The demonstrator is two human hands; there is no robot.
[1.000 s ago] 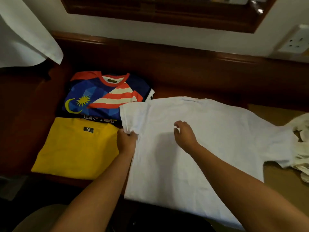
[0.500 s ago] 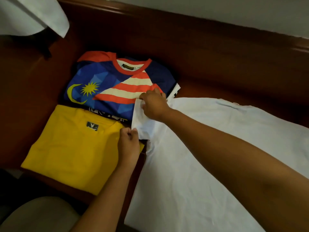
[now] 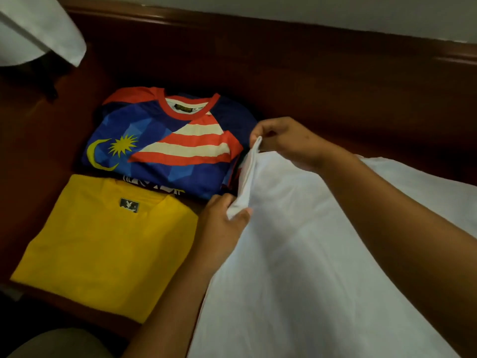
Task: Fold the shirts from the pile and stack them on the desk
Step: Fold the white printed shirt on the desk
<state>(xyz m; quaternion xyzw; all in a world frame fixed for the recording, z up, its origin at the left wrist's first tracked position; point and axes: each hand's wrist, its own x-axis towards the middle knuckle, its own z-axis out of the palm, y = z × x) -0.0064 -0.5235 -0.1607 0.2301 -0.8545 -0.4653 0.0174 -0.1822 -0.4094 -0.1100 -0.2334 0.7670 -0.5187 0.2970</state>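
Note:
A white shirt (image 3: 304, 254) lies spread over the right half of the dark wooden desk (image 3: 309, 81). Its left sleeve edge is lifted off the surface. My left hand (image 3: 224, 228) pinches the near end of that edge. My right hand (image 3: 284, 140) pinches the far end, raised a little above the desk. To the left lies a folded yellow shirt (image 3: 103, 249) with a small dark label. Behind it sits a folded blue shirt (image 3: 165, 143) with red and white stripes, a yellow moon and a star.
A white cloth (image 3: 38, 29) hangs at the top left corner. The desk's raised wooden back runs along the wall (image 3: 335, 11). A pale rounded seat (image 3: 56, 344) shows at the bottom left, below the desk's front edge.
My right hand left the middle of the white shirt, took the sleeve's far edge and lifted it. My left hand kept its hold. The camera has come closer and tilted down.

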